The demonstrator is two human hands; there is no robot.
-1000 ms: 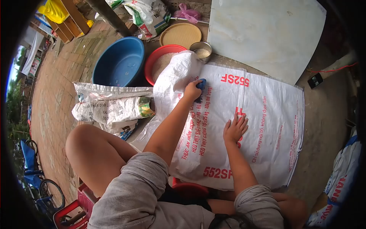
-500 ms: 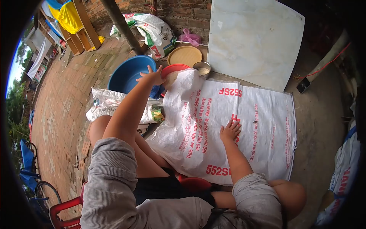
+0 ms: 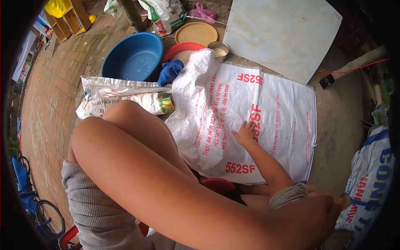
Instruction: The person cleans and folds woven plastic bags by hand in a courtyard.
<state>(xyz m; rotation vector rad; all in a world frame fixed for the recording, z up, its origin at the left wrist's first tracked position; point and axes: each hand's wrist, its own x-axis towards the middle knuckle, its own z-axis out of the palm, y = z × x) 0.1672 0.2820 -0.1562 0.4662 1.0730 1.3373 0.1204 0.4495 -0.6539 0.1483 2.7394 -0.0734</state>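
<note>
My right hand (image 3: pixel 246 133) lies flat with spread fingers on a large white woven sack (image 3: pixel 287 112) with red print. My left forearm crosses the view from the lower left to the lower right. At its end my left hand (image 3: pixel 321 208) is near my right sleeve; its fingers are blurred and their pose is unclear. The top of the white sack rests against a red basin (image 3: pixel 168 53) holding pale grains. A crumpled blue cloth (image 3: pixel 170 71) hangs at the basin's near edge.
A blue basin (image 3: pixel 133 58), a tan round tray (image 3: pixel 196 34) and a metal bowl (image 3: pixel 224 48) stand beyond the sack. Another printed sack (image 3: pixel 125 104) lies left. A pale board (image 3: pixel 283 33) leans behind, with a phone-like black object (image 3: pixel 327 81) beside it. More sacks (image 3: pixel 366 183) stand right.
My left hand has moved from above the blue basin across my body to the lower right. My right hand stays on the sack. The view has shifted, and the blue cloth shows more fully.
</note>
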